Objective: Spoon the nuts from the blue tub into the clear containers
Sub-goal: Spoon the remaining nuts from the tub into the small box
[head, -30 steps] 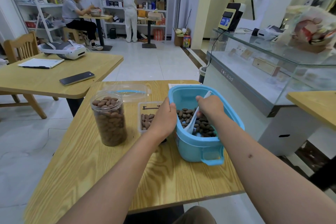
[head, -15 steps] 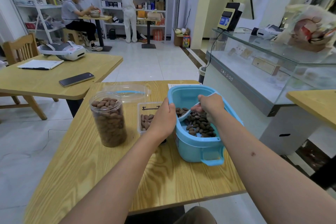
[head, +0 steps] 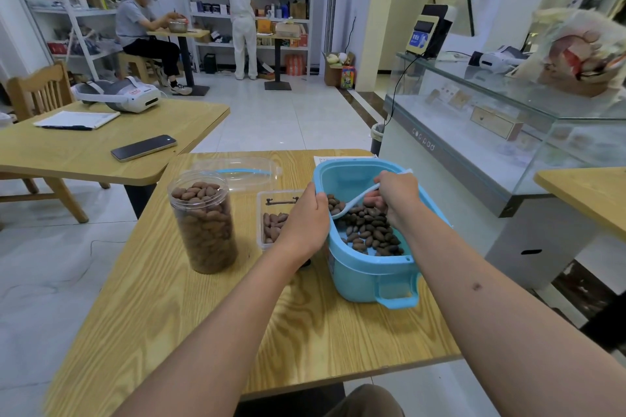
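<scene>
A blue tub [head: 369, 272] with dark brown nuts [head: 371, 232] in its bottom stands on the wooden table [head: 189, 308]. My left hand [head: 305, 218] grips the tub's left rim. My right hand [head: 398, 195] holds a white spoon [head: 354, 201] inside the tub, its bowl near the left wall with a few nuts in it. A small clear rectangular container [head: 272, 213] with some nuts sits just left of the tub, partly hidden by my left hand. A tall clear round jar [head: 205, 222], nearly full of nuts, stands further left.
A clear lid with a blue strip [head: 237, 173] lies behind the jar. A sheet of paper [head: 338, 159] lies behind the tub. A glass counter [head: 491, 132] stands to the right. A second table [head: 84, 152] at left holds a phone [head: 144, 147] and a headset. Two people are at the back.
My right hand lifted the spoon out of the nut pile and swung its bowl to the left, toward the tub's left wall. My left hand stayed on the rim.
</scene>
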